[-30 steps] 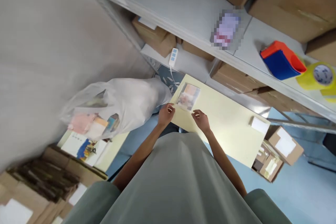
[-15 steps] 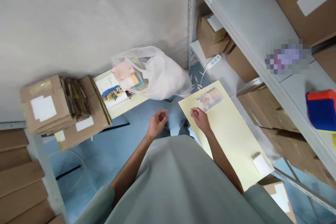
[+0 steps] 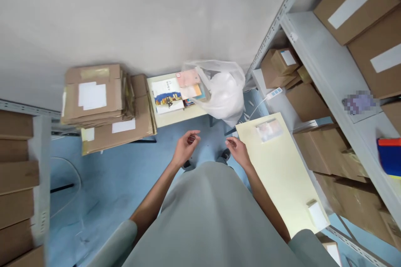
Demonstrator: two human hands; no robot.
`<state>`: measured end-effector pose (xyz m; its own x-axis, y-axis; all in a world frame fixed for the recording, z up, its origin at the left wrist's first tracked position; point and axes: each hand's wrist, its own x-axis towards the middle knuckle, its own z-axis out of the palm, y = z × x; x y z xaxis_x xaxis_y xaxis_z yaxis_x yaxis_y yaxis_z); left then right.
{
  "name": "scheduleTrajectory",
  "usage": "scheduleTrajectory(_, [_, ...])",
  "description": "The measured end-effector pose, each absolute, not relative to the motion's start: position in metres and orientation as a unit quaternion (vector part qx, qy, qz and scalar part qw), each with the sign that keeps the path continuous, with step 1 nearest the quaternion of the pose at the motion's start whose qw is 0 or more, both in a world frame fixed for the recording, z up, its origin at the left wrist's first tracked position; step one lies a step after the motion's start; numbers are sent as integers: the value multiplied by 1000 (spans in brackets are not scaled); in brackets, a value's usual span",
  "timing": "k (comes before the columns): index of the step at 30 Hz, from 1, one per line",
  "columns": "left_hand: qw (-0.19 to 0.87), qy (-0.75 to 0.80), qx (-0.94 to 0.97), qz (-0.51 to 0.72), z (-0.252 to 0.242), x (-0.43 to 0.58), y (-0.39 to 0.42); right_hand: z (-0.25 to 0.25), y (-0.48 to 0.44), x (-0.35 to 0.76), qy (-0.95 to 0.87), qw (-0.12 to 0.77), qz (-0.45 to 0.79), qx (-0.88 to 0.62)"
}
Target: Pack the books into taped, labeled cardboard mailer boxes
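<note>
My left hand hovers over the blue floor in front of my body, its fingers loosely curled with a gap between thumb and fingertips. Nothing is visible in it. Facing it, my right hand hangs near the left edge of a pale yellow table, also half curled and holding nothing I can see. On that table lies a clear plastic packet with a printed picture. A small white box stands at its near end.
Along the wall, another pale table carries a white plastic bag, a book and flattened cardboard boxes. Shelves with cartons rise on the right, and a power strip lies on a lower level. More cartons are stacked left.
My view has turned left, so the tables, bag and shelves sit further right in the picture. Both hands keep nearly the same pose in front of my body.
</note>
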<state>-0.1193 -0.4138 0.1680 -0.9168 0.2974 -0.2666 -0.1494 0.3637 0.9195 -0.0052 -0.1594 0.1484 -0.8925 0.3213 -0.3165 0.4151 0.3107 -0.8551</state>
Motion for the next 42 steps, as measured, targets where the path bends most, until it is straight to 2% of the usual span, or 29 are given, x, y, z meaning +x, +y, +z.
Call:
scheduleTrajectory(11, [88, 809, -24, 581, 140, -177, -657, 151, -335, -49, 806, 52, -558, 190])
scheduleTrajectory(16, [-4, 884, -11, 467, 133, -237, -721, 160, -382, -71, 813, 65, -559, 149])
scheduleTrajectory(19, [-22, 935, -2, 354, 128, -285, -736, 166, -402, -87, 823, 65, -549, 132])
scheduleTrajectory(25, [57, 970, 94, 218, 112, -362, -743, 176, -428, -108, 833, 38, -542, 108])
scheduleTrajectory(32, [82, 969, 170, 159, 96, -382, -760, 181, -428, -91, 835, 11, -534, 130])
scheduleTrajectory(42, [78, 974, 202, 72, 122, -394, -768, 183, -430, -94, 837, 26, -534, 117])
